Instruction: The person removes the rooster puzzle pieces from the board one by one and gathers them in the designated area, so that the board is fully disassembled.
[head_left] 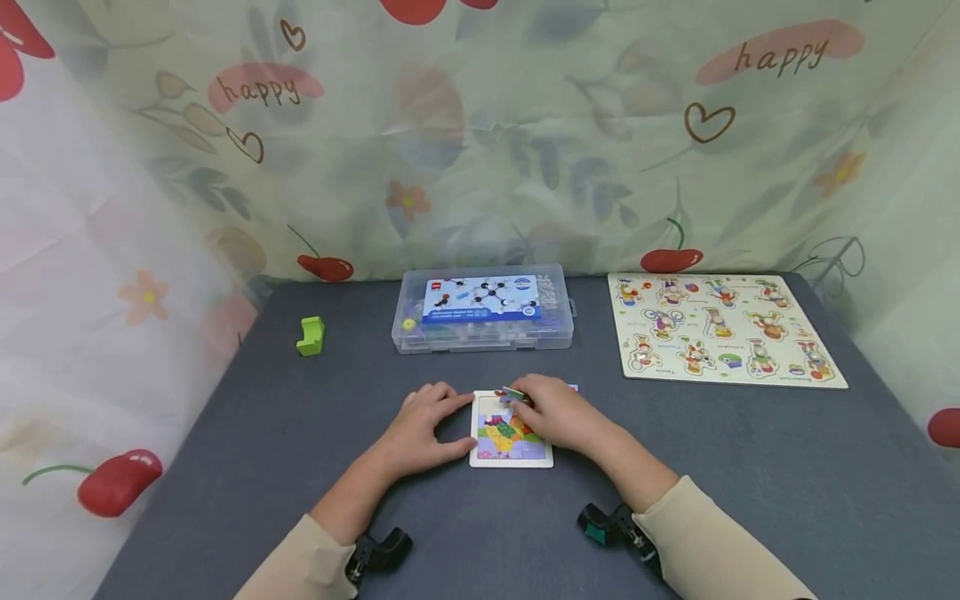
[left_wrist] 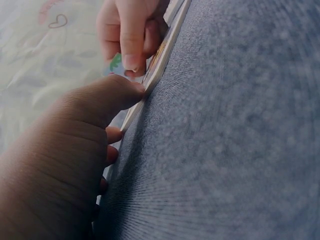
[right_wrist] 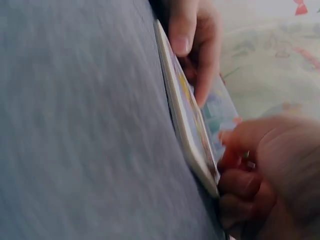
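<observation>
The work surface is a table (head_left: 480,542) covered in dark grey, finely textured cloth. A pale, patterned fabric sheet (head_left: 495,92) hangs behind the far edge, with similar fabric at both sides; its print shows cherries, hearts, flowers, leaves and the word "happy".

The small framed puzzle (head_left: 512,452) lies flat on the table, directly in front of me and between my hands. Its white border surrounds a brightly coloured picture.

My left hand (head_left: 420,432) is at the puzzle's left edge. Its thumb and index finger are extended and spread wide, the index tip at the upper left corner and the thumb lower on the same side; they grip nothing. My right hand (head_left: 561,414) is over the upper right part of the puzzle, thumb and fingers closed together, pinching a puzzle piece (left_wrist: 116,63) partly hidden by the fingers.

Toward the far edge, a clear plastic case (head_left: 480,340) with a blue label stands at centre. A large picture board (head_left: 725,337) lies flat at far right. A green block (head_left: 311,337) sits well apart at far left. Beige sleeves (head_left: 716,533) cover my forearms.
</observation>
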